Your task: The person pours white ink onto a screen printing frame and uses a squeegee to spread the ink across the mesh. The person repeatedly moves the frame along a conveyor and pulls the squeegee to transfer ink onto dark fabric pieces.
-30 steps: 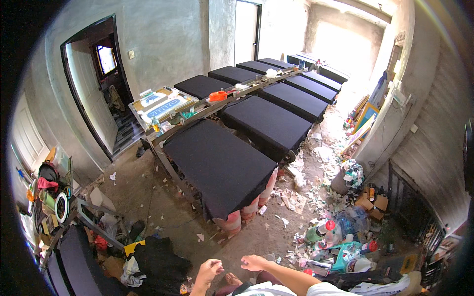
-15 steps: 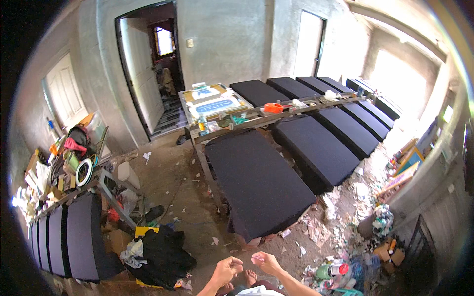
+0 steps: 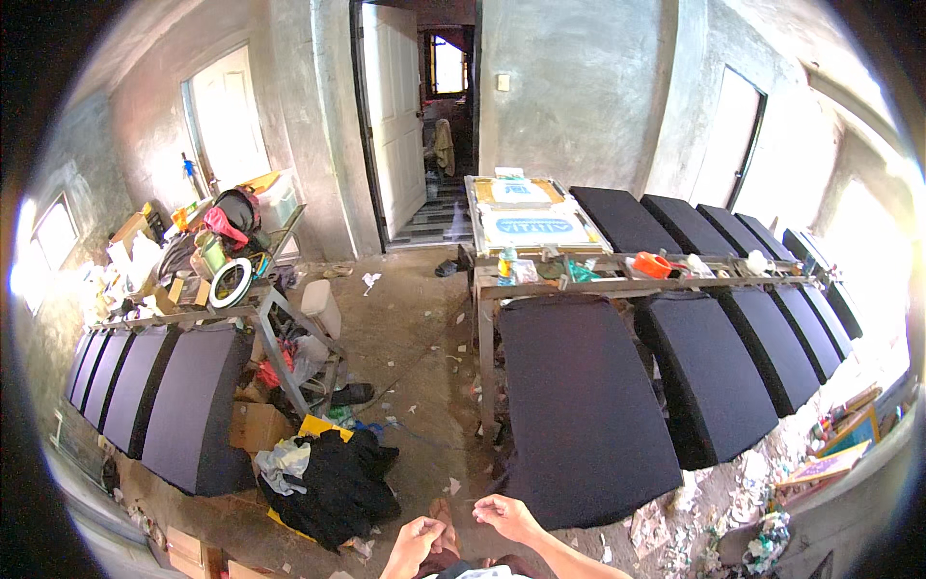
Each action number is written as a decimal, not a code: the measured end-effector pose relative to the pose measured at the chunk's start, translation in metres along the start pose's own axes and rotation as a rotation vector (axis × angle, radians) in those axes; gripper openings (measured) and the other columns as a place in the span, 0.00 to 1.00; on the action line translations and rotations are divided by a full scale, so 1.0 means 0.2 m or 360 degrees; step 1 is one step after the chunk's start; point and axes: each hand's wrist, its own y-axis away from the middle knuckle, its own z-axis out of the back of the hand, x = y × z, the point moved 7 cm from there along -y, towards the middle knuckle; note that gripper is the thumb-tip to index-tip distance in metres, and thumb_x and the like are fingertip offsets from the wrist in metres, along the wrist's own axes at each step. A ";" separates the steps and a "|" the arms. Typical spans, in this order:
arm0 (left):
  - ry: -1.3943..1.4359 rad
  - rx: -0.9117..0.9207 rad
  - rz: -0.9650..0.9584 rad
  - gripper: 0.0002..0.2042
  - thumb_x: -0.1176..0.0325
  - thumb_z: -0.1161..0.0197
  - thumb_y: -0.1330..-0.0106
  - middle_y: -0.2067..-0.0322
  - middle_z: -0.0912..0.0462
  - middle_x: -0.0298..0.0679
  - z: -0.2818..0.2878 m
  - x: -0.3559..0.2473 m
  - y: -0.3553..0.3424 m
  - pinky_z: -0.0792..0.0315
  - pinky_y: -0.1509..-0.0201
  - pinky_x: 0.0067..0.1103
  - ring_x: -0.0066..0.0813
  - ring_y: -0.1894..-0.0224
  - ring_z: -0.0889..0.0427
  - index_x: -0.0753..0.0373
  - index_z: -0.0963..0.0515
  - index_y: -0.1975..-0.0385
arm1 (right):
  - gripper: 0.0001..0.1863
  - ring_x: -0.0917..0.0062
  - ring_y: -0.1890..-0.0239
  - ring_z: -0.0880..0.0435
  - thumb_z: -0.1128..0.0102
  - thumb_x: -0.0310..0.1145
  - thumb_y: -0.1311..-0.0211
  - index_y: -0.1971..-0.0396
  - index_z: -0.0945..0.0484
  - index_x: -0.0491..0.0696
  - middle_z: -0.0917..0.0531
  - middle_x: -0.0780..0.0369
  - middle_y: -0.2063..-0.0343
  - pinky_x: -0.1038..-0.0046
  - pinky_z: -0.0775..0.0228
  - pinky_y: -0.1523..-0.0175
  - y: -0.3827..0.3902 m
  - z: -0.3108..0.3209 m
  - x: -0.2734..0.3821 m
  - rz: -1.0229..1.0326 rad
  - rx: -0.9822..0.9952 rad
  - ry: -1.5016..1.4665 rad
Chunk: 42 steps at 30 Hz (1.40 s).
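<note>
At the bottom centre, my left hand (image 3: 417,540) is curled with thumb and fingers close together. To its right, my right hand (image 3: 502,513) is curled in a loose pinch. Whatever either holds, if anything, is too small to make out. My bare feet (image 3: 442,513) show behind and between them. Nearest the hands are a black pad (image 3: 588,405) on the right rack and, left of them, a heap of black cloth (image 3: 338,492) with pale fabric on it.
Rows of black pads (image 3: 193,405) line both sides. Framed printing screens (image 3: 535,227) top the right rack (image 3: 482,338). Clutter (image 3: 230,232) covers the left rack, with cardboard boxes (image 3: 256,425) below. An open door (image 3: 391,116) is ahead; paper litter (image 3: 675,521) lies at right.
The view has swung left, so the doorway is now centred and more of the left rack shows. Both hands stay curled at the lower edge.
</note>
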 end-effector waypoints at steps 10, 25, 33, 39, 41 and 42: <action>0.0336 -0.0136 0.0030 0.11 0.64 0.38 0.29 0.71 0.17 0.37 0.53 -0.31 -0.58 0.25 0.65 0.23 0.26 0.69 0.19 0.66 0.18 0.58 | 0.12 0.80 0.57 0.13 0.36 0.31 0.29 0.53 0.18 0.39 0.12 0.62 0.61 0.76 0.21 0.49 -0.90 -0.11 0.29 0.0016 0.0061 0.0186; 0.0790 -0.0130 0.0056 0.08 0.69 0.38 0.28 0.76 0.20 0.36 1.12 -0.60 -1.81 0.27 0.67 0.22 0.25 0.74 0.20 0.68 0.20 0.59 | 0.15 0.75 0.58 0.11 0.34 0.36 0.31 0.54 0.17 0.41 0.10 0.58 0.62 0.71 0.20 0.49 -2.13 -0.13 0.80 0.0296 0.0057 0.0535; 0.0770 -0.0023 0.0051 0.08 0.69 0.37 0.28 0.75 0.19 0.37 1.21 -0.83 -2.49 0.28 0.67 0.21 0.27 0.74 0.20 0.69 0.20 0.59 | 0.12 0.80 0.60 0.11 0.34 0.32 0.30 0.55 0.18 0.40 0.11 0.60 0.63 0.75 0.20 0.54 -2.97 0.22 0.83 0.0221 -0.0122 0.0509; 0.0651 -0.0033 0.0054 0.08 0.69 0.38 0.28 0.75 0.19 0.38 1.35 -1.28 -3.18 0.27 0.67 0.21 0.27 0.74 0.20 0.69 0.20 0.59 | 0.14 0.78 0.60 0.11 0.32 0.36 0.32 0.54 0.17 0.43 0.10 0.59 0.62 0.73 0.19 0.55 -3.72 0.52 1.09 0.0368 -0.0304 0.0247; 0.0624 -0.0063 0.0014 0.09 0.70 0.38 0.28 0.76 0.19 0.38 1.41 -1.42 -3.40 0.28 0.66 0.22 0.26 0.74 0.21 0.70 0.20 0.58 | 0.13 0.77 0.60 0.11 0.32 0.34 0.32 0.54 0.17 0.42 0.10 0.57 0.62 0.73 0.19 0.55 -3.94 0.62 1.20 0.0396 -0.0344 0.0120; 0.0610 -0.0074 0.0020 0.09 0.70 0.38 0.28 0.76 0.19 0.38 1.42 -1.48 -3.50 0.28 0.67 0.22 0.26 0.73 0.21 0.70 0.20 0.58 | 0.13 0.76 0.60 0.11 0.33 0.34 0.32 0.54 0.17 0.43 0.10 0.57 0.62 0.73 0.19 0.55 -4.04 0.67 1.25 0.0417 -0.0367 0.0165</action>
